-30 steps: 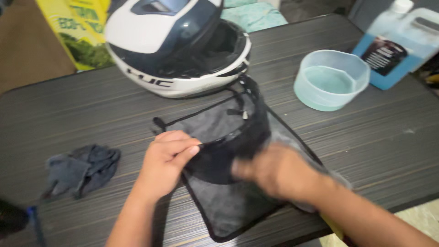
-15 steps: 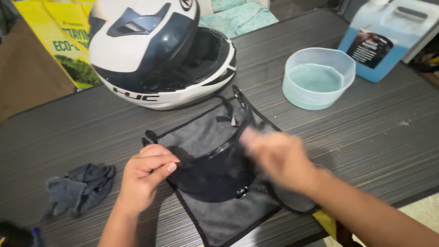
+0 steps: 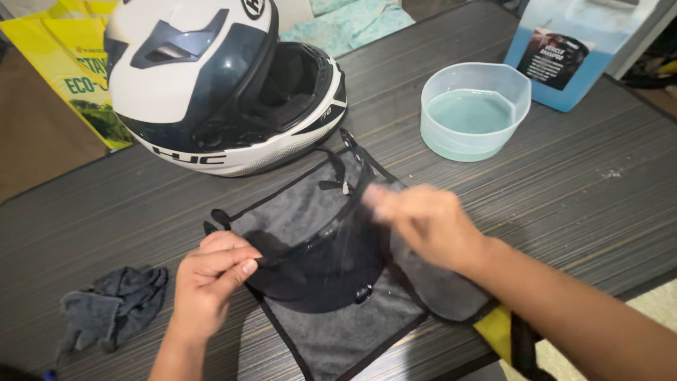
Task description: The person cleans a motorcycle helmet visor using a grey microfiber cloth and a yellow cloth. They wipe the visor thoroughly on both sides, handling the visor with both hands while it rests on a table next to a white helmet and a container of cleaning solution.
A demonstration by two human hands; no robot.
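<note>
A dark tinted helmet visor [image 3: 331, 261] lies curved on a grey cloth with black trim [image 3: 303, 204] spread on the table. My left hand [image 3: 211, 279] pinches the visor's left edge between thumb and fingers. My right hand [image 3: 423, 222], blurred with motion, presses a fold of the grey cloth against the visor's right side. A white and dark blue motorcycle helmet [image 3: 211, 85] stands behind the cloth, its opening facing right.
A clear tub of pale blue liquid [image 3: 474, 113] sits at the back right, beside a blue jug with a dark label [image 3: 571, 53]. A crumpled dark rag [image 3: 109, 307] lies at the left. The dark striped table [image 3: 578, 190] ends near my right forearm. A yellow bag [image 3: 67, 63] lies behind.
My right hand has moved up along the visor from its lower right toward its upper right edge with the cloth. The left hand keeps its pinch. The view has tilted down a little.
</note>
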